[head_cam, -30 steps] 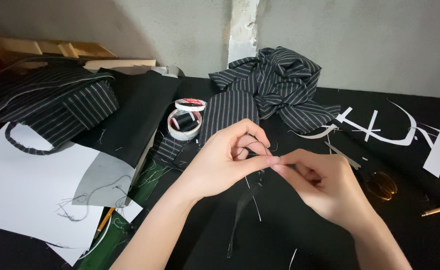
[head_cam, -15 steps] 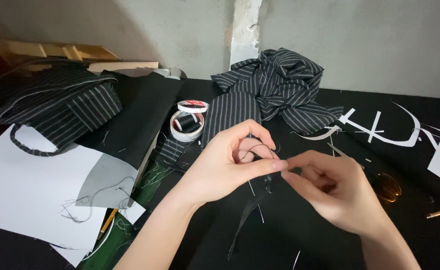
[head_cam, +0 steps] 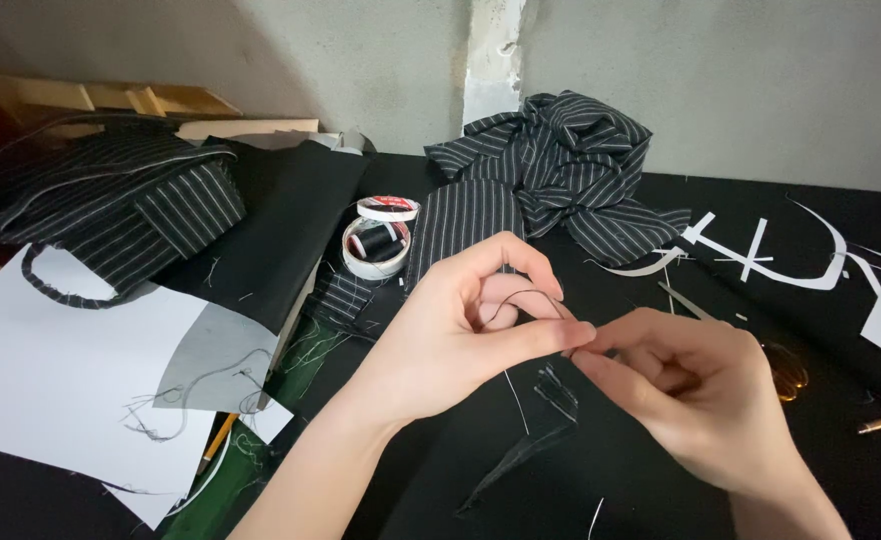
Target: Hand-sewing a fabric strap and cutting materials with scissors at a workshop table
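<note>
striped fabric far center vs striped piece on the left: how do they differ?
The striped heap at the back is crumpled and loosely piled; the striped piece on the left lies flatter and folded. The left piece partly overlaps white paper; the heap lies on black cloth. Both are dark with thin pale stripes.

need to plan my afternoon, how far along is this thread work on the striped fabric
Done: striped fabric pieces lie cut, paper pattern out, thread box open. In hand: left hand and right hand pinch a black thread between fingertips. Left: no stitching is visible yet.
</note>
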